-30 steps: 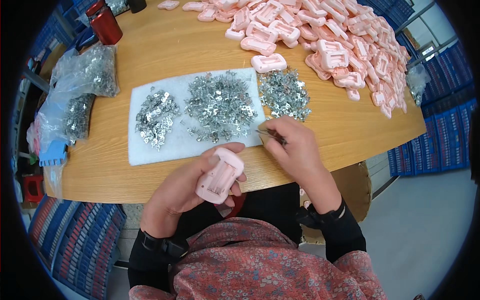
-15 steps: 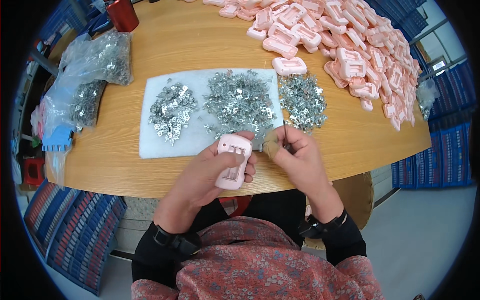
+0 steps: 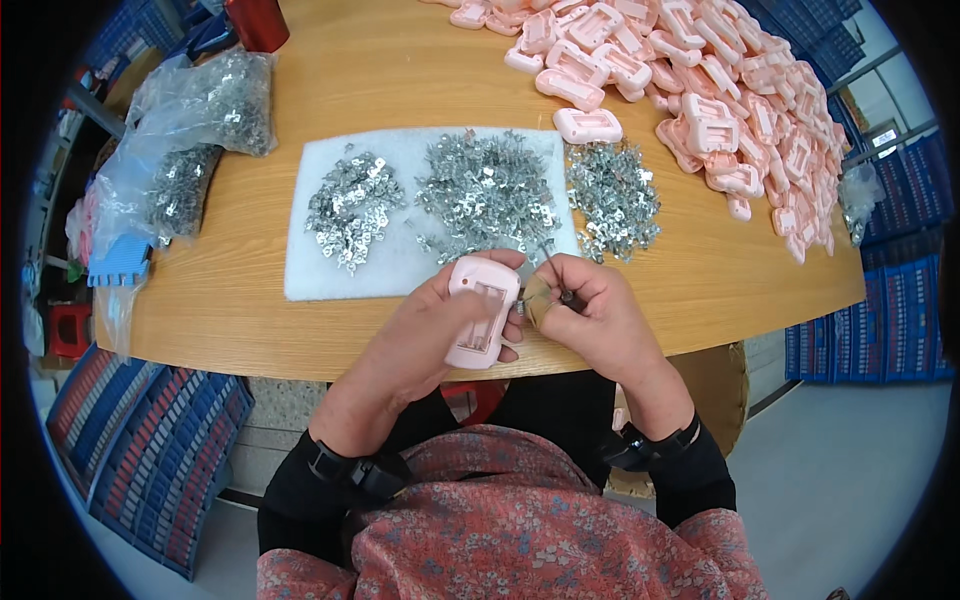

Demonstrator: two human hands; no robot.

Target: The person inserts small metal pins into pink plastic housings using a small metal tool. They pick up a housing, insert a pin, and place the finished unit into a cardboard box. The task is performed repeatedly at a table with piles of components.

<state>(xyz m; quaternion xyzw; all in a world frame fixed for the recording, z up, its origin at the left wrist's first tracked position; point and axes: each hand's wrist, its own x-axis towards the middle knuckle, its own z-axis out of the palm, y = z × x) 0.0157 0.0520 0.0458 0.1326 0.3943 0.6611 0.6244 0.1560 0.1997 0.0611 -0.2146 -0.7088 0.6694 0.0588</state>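
My left hand (image 3: pixel 410 335) is closed round a pale pink plastic housing (image 3: pixel 488 325), its battery compartment facing up. The thumb lies over the compartment's left side and hides part of it. Just to the right, my right hand (image 3: pixel 610 325) pinches a thin dark metal tool (image 3: pixel 557 270), its rod sticking up between the fingers. A tan covering (image 3: pixel 540 300) wraps a fingertip of that hand. Small shiny bits show between the two hands, too small to make out. Beyond them, small metal contact pieces (image 3: pixel 487 195) lie heaped on a white foam sheet (image 3: pixel 325 285).
A second metal heap (image 3: pixel 355 210) lies on the foam's left; another (image 3: pixel 613 200) is on the wood at its right. Pink housings (image 3: pixel 715 130) pile up at far right. Clear bags of metal parts (image 3: pixel 235 105), a blue foam block (image 3: pixel 120 260) and a red cylinder (image 3: pixel 258 22) stand left.
The left hand and the pink housing have moved slightly right and away from me, closer to the right hand. The thin tool in the right hand shows more plainly. The whole view has shifted a little.
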